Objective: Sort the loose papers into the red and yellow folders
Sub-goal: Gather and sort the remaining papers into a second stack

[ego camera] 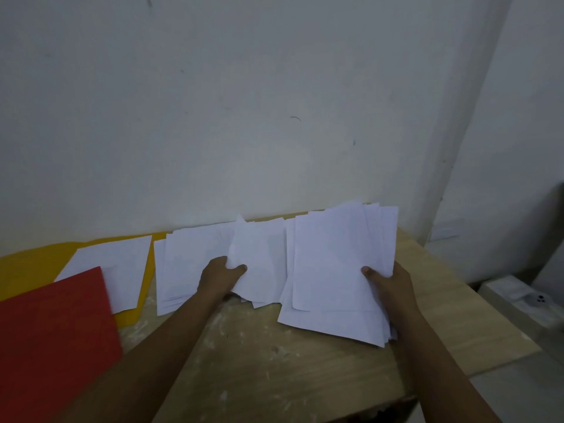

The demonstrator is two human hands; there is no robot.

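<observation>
Hands (387, 282) grip papers (329, 270), fingers hidden beneath.

The loose papers (332, 270) are thin, matt white sheets. The red folder (55, 337) and yellow folder (30, 264) look like matt card. The bench (274, 361) is pale, scuffed wood.

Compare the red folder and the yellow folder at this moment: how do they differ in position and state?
The red folder lies nearest the person at the left table edge; the yellow folder lies farther back, against the wall. The red folder's face is bare, while white papers rest on the yellow folder. The red folder overlaps the yellow folder and those papers. Both lie flat on the wooden table, and neither hand touches them.
</observation>
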